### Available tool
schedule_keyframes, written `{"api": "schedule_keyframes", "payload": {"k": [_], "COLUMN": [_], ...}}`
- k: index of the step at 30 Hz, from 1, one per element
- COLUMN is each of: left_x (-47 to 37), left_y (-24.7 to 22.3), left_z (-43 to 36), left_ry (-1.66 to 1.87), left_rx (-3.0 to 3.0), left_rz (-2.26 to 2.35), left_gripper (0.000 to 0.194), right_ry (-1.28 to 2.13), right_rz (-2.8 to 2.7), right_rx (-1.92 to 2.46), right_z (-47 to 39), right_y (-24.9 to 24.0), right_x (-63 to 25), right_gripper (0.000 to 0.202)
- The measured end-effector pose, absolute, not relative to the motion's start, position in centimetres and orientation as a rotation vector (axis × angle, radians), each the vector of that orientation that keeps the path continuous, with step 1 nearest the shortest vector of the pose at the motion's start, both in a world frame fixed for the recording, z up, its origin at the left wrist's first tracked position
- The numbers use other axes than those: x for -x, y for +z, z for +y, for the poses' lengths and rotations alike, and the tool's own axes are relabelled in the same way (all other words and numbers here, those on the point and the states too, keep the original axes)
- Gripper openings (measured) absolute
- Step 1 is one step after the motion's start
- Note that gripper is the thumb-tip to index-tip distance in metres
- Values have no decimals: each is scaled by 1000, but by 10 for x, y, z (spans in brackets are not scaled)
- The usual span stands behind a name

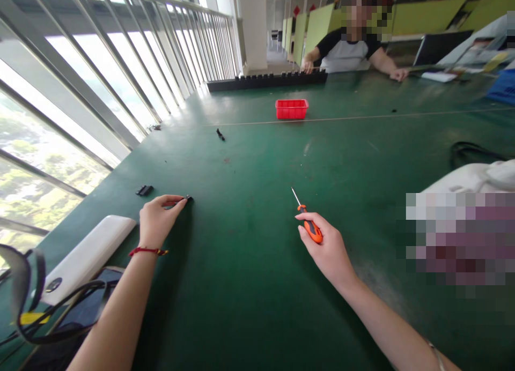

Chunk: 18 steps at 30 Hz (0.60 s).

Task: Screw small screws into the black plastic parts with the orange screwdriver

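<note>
One screwdriver (313, 231), in right hand (330, 250), pointing away

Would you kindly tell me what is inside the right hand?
Inside the right hand is a screwdriver; its shaft and much of its orange and dark handle show. What the fingers cover of the handle cannot be seen.

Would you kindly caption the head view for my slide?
Left hand pinching a black piece, right hand holding an orange screwdriver.

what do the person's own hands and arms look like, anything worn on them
The left hand is ungloved, with a red cord bracelet, partly yellow. The right hand is ungloved too; a thin, pale band circles that forearm. No sleeves show.
</note>
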<state>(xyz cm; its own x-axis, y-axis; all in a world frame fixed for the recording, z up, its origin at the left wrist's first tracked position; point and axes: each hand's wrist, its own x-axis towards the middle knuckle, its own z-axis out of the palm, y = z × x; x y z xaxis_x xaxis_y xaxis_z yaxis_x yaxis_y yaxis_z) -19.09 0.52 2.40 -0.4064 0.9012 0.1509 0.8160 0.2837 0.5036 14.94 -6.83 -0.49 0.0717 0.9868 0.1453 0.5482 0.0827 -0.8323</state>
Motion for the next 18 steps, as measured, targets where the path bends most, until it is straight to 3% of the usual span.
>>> {"api": "schedule_keyframes", "payload": {"k": [18], "left_x": [192], "left_y": [19], "left_z": [3], "left_ry": [835], "left_rx": [-1747], "left_rz": [2318], "left_gripper": [27], "right_ry": [669], "right_rz": [-1591], "right_rx": [1549], "right_z": [-69], "right_y": [-6], "right_x": [-150], "right_gripper": [20]}}
